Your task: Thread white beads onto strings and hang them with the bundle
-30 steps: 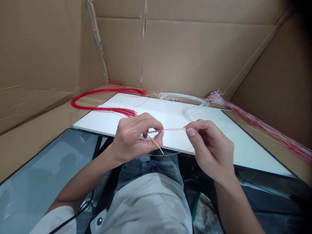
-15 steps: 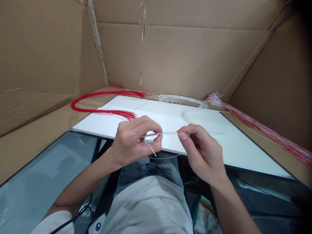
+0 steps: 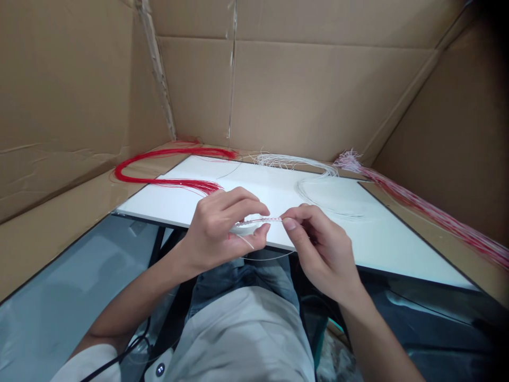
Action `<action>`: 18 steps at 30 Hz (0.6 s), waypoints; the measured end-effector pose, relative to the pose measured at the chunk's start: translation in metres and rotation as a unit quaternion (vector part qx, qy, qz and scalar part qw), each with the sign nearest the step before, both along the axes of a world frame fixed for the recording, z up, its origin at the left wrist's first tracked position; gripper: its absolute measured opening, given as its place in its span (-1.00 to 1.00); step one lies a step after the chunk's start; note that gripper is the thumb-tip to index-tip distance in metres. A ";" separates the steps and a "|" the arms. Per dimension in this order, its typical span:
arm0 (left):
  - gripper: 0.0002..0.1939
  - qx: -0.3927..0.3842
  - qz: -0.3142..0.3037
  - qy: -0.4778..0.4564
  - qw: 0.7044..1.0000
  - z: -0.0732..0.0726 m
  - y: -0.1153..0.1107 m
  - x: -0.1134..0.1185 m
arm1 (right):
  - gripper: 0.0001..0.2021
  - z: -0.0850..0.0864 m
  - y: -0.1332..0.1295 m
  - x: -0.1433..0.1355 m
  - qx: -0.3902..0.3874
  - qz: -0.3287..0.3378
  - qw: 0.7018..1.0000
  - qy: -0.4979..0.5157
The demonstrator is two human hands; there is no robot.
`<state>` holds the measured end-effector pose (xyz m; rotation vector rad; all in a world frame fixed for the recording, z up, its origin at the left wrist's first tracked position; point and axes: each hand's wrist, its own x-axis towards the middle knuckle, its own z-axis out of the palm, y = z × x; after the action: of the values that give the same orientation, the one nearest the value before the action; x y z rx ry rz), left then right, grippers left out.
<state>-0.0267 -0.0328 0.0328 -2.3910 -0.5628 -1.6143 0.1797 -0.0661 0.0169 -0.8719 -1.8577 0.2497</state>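
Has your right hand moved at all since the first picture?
Yes. Judged against the white board, the right hand, pinching the cord, has shifted left, nearer the left hand.

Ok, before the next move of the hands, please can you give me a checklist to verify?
1. Right hand pinches twisted red-and-white cord: ok.
2. Left hand has thumb and forefinger closed on cord: not ok, they stand apart.
3. Cord's other end secured: cannot tell, left hand hides it.
4. Left hand clear of red strands: cannot tell, they overlap in view.
5. Both hands clear of red-and-white bundle: ok.
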 end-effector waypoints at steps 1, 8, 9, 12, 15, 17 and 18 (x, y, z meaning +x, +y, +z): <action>-0.91 0.003 0.002 -0.001 1.000 0.000 0.000 0.000 | -0.91 0.000 0.000 0.000 0.001 0.000 1.000 -0.003; -0.90 0.009 0.013 0.005 1.000 0.003 -0.003 0.001 | -0.91 0.002 0.000 0.000 -0.002 -0.001 1.000 -0.017; -0.90 0.009 0.017 0.008 1.000 0.003 -0.003 0.000 | -0.91 0.002 0.000 0.000 -0.001 -0.001 1.000 -0.019; -0.89 0.011 0.028 0.011 0.999 0.003 -0.003 -0.001 | -0.91 0.002 0.000 0.001 0.001 -0.005 1.000 -0.018; -0.87 0.014 0.036 0.011 0.999 0.004 -0.001 -0.002 | -0.91 0.001 0.001 0.001 -0.008 -0.010 1.000 -0.007; -0.90 0.016 0.032 0.013 0.999 0.003 0.000 -0.002 | -0.91 0.001 0.002 0.001 -0.017 -0.008 1.000 -0.004; -0.91 0.017 0.027 0.017 0.999 0.003 0.000 -0.003 | -0.91 0.000 0.001 0.000 -0.021 -0.003 1.000 -0.005</action>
<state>-0.0293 -0.0325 0.0358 -2.3518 -0.5841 -1.5459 0.1798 -0.0647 0.0173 -0.9081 -1.8643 0.2811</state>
